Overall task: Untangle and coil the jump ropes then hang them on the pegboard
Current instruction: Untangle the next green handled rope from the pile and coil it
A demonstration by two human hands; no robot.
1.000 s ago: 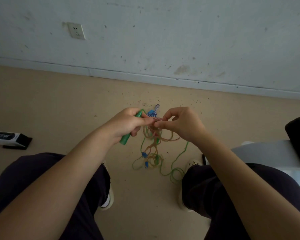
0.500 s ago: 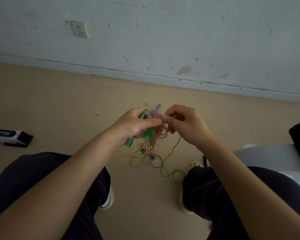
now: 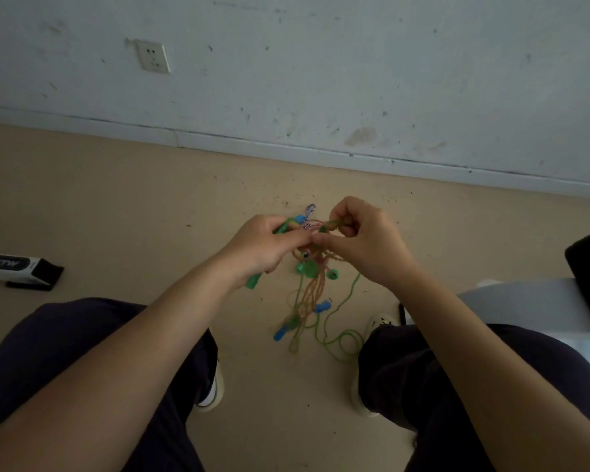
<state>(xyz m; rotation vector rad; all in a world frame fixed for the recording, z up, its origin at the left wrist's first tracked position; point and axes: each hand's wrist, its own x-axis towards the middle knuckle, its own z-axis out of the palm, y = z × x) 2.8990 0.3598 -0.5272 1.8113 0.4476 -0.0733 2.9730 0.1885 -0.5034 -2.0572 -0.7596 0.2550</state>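
**Both hands pinch a knotted bundle of jump ropes above the floor**

Behind the hands rises a scuffed pale grey wall (image 3: 321,80), with a white wall socket (image 3: 152,56) up and to the left of them. Below and around the hands spreads a tan, speckled floor (image 3: 116,206). The person's two knees in dark trousers (image 3: 82,352) frame the lower view, one under each forearm. Far to the left of the left hand a white and black flat box (image 3: 17,269) lies on the floor; to the right of the right hand a grey and black seat-like object (image 3: 542,301) shows at the frame's edge.

The tangled bundle of thin green, orange and pink jump ropes (image 3: 312,287) hangs between the two hands and trails down to the floor between the shoes, a loose green loop lying lowest, below the right wrist. Small blue and green plastic pieces sit along the dangling strands.

The left hand (image 3: 269,247) has its fingers curled round a green plastic rope handle (image 3: 254,282), whose end sticks out below the palm, while its fingertips pinch the knot. The right hand (image 3: 361,243), fingertips touching the left's, pinches strands at the top of the bundle with curled fingers.
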